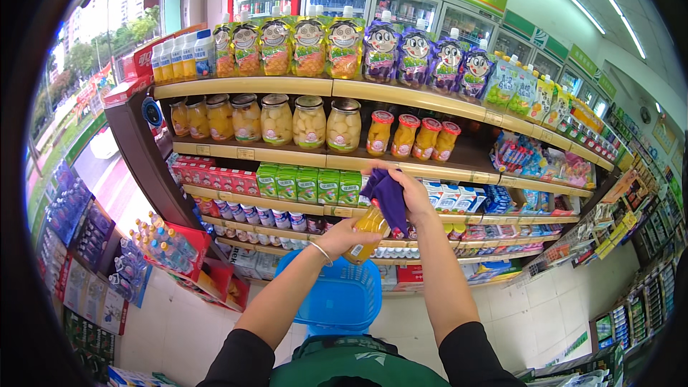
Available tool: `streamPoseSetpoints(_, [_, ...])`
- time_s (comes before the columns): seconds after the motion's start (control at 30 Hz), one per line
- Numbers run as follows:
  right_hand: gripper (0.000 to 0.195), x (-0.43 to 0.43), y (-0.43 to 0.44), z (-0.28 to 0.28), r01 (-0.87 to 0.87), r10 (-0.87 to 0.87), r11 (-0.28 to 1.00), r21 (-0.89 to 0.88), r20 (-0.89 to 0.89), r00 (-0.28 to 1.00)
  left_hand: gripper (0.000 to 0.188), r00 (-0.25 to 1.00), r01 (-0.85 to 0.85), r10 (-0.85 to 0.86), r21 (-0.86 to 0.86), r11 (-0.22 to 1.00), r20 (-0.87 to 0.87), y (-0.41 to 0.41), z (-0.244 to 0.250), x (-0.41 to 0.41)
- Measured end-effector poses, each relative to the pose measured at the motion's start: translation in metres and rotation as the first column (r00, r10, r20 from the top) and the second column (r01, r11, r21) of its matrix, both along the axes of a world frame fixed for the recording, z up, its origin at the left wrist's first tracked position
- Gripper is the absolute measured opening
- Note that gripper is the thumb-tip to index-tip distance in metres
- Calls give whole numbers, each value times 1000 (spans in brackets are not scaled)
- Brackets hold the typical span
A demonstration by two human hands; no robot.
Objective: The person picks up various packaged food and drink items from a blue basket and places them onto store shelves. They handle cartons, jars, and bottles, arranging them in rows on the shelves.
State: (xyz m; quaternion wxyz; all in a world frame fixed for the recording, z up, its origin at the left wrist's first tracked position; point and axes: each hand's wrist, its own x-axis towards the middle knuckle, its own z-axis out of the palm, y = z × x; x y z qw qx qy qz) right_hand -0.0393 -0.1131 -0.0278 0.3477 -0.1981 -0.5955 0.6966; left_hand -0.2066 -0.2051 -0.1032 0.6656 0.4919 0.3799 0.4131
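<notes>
My left hand [339, 238] grips a glass jar of yellow fruit [366, 230] around its lower part, the jar tilted in front of the shelves. A purple cloth [388, 198] is held in my right hand [413, 193] and drapes over the jar's upper end, where a bit of red lid shows. The cloth hides most of the lid. Directly below the jar is a blue plastic basket [337, 306]. Ahead, on the second shelf [301, 157], several similar red-lidded jars [407, 134] stand in a row, right of larger dark-lidded fruit jars [309, 122].
Pouch drinks [344, 48] line the top shelf. Green drink cartons [307, 183] and white-and-blue cartons [450, 196] fill the shelf beneath the jars. A red stand of bottles [171, 247] is at left. Crates of goods [88, 295] stand by the window; more shelving [639, 301] runs along the right.
</notes>
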Motion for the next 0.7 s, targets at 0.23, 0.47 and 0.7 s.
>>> streamPoseSetpoints(0.23, [33,-27,-3,21,-480,-289,602,639,734,615,46,893,-88,147,155,984,-426,-2,20,-2])
streamPoseSetpoints(0.47, [23,6,40,-60,125,-165,975,185,219,962,62,946,-265,302,259,929,-115,-4,0,-5])
streamPoseSetpoints(0.7, [50,-16,-12,-79,-32,-144,908,417,385,912,67,756,-391,543,414,822,-365,-13,-48,-38])
